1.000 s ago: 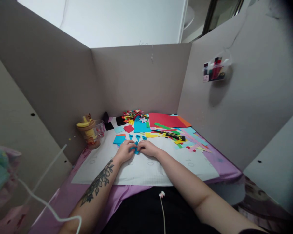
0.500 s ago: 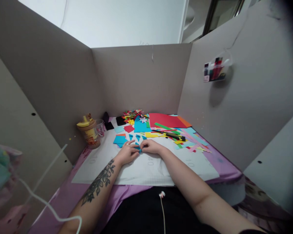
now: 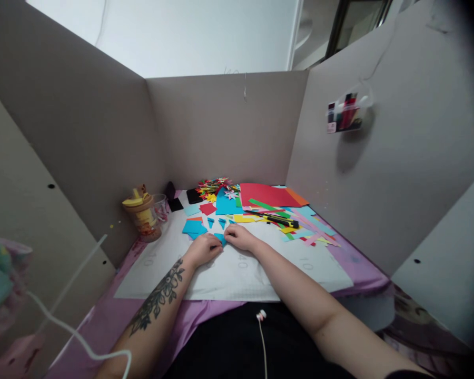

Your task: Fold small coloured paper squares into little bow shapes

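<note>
My left hand (image 3: 202,249) and my right hand (image 3: 239,237) meet over a small folded blue paper piece (image 3: 220,239) on the white cutting mat (image 3: 237,271). The fingertips of both hands pinch or press that piece. Just beyond the hands lie a blue paper square (image 3: 191,227) and a few small blue triangles (image 3: 221,222).
Loose coloured sheets, a red sheet (image 3: 266,195) among them, cover the far right of the mat, with a black and yellow utility knife (image 3: 278,219) on them. A pile of folded paper stars (image 3: 215,186) sits at the back. A lidded cup (image 3: 142,213) stands at the left. Cardboard walls enclose the table.
Both hands shifted slightly on the blue piece, the left fingers curling back over it after spreading half a second ago. The view moved a little.
</note>
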The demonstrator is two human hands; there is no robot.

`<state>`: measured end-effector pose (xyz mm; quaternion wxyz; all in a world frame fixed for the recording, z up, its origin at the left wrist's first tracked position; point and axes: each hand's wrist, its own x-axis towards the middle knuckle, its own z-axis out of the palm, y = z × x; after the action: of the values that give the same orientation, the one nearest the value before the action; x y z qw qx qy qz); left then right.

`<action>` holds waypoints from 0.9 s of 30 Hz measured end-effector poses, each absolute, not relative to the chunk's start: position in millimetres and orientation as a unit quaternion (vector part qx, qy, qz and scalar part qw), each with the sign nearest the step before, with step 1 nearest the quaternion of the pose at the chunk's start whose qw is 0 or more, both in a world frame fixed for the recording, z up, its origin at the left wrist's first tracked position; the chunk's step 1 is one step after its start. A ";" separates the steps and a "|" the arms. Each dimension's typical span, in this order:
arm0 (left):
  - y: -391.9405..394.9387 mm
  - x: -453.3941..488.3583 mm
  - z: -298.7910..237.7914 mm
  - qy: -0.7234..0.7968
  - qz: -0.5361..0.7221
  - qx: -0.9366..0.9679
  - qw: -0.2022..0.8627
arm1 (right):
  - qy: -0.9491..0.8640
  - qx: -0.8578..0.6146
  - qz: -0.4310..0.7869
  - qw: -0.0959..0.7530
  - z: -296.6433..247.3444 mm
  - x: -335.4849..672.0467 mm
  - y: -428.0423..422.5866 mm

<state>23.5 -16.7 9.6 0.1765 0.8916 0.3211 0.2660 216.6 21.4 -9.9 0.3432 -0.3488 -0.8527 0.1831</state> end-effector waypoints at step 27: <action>-20.6 23.8 12.5 0.346 0.258 0.889 0.154 | -0.870 -0.305 0.216 0.322 -9.0 223.1 20.3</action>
<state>23.8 -20.6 12.5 0.1535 0.8892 0.3456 0.2577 223.1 20.3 -9.0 0.3222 -0.3051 -0.8698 0.2158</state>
